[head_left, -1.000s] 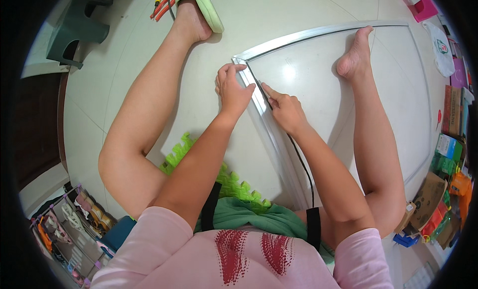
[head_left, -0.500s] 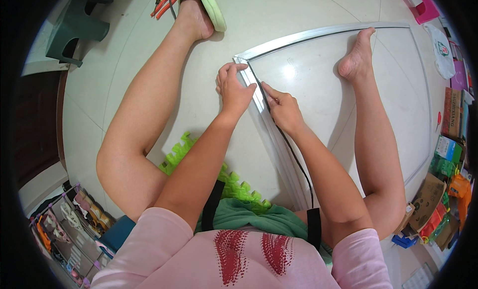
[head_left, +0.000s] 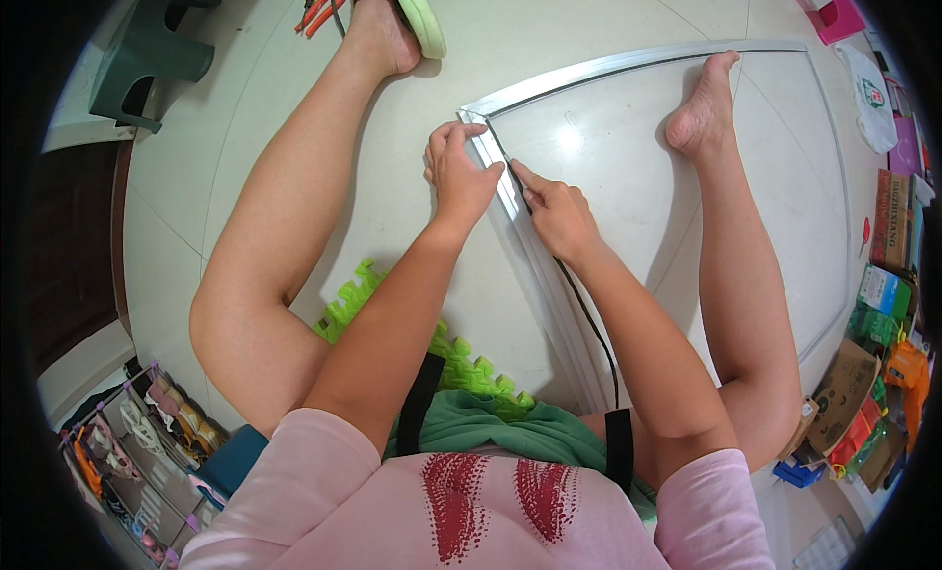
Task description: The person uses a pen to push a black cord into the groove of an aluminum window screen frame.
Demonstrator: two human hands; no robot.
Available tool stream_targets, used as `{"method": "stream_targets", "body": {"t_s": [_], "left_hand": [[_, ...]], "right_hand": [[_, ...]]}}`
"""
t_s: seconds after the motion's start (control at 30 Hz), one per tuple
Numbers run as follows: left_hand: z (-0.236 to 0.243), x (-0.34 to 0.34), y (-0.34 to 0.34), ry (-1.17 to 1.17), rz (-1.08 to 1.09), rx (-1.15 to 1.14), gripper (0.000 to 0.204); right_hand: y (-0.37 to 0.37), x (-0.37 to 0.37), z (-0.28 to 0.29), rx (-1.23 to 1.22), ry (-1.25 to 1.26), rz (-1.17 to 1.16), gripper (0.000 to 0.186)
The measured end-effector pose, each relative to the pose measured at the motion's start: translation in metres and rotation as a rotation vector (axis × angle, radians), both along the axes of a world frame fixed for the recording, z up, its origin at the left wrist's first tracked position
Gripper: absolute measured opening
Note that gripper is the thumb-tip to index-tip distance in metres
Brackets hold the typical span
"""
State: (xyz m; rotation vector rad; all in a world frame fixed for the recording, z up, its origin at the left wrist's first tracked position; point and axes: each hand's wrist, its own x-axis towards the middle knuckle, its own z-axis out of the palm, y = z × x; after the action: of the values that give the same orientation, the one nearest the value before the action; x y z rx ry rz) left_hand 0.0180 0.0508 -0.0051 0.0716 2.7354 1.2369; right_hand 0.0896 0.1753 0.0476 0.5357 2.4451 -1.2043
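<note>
A silver metal frame [head_left: 545,266] lies on the floor between my legs, its corner just beyond my hands. My left hand [head_left: 459,178] grips the near-left rail close to that corner, fingers over the outer edge and thumb on top. Along the rail's inner edge runs a thin black strip [head_left: 599,335]; its lower length curves loosely towards my lap. My right hand [head_left: 561,217] is closed on this strip beside the rail, index finger stretched along it towards the corner. The palm hides part of the strip.
My bare right foot [head_left: 699,114] rests near the frame's far rail. Green foam mat [head_left: 481,374] pieces lie before my lap. Red-handled pliers [head_left: 324,16] are beside my slippered left foot. A dark green stool [head_left: 157,60] stands far left; boxes [head_left: 844,398] and bags line the right.
My right hand has shifted very slightly towards the rail and the corner, still on the strip. My left hand keeps its place.
</note>
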Motion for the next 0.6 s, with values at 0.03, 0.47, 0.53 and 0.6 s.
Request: {"method": "stream_targets", "body": {"t_s": [0.03, 0.47, 0.53, 0.6], "left_hand": [[0.001, 0.000, 0.000, -0.001, 0.002, -0.007, 0.050], [-0.004, 0.000, 0.004, -0.036, -0.006, 0.009, 0.048], [-0.002, 0.003, 0.005, -0.027, -0.015, 0.006, 0.047], [0.000, 0.004, 0.005, -0.021, -0.025, 0.003, 0.046]], "right_hand": [[-0.001, -0.001, 0.000, -0.005, 0.001, -0.005, 0.044], [-0.026, -0.008, 0.004, 0.545, -0.022, 0.243, 0.054], [-0.027, -0.005, 0.003, 0.541, -0.035, 0.249, 0.054], [-0.015, 0.002, 0.004, 0.438, -0.002, 0.208, 0.053]]}}
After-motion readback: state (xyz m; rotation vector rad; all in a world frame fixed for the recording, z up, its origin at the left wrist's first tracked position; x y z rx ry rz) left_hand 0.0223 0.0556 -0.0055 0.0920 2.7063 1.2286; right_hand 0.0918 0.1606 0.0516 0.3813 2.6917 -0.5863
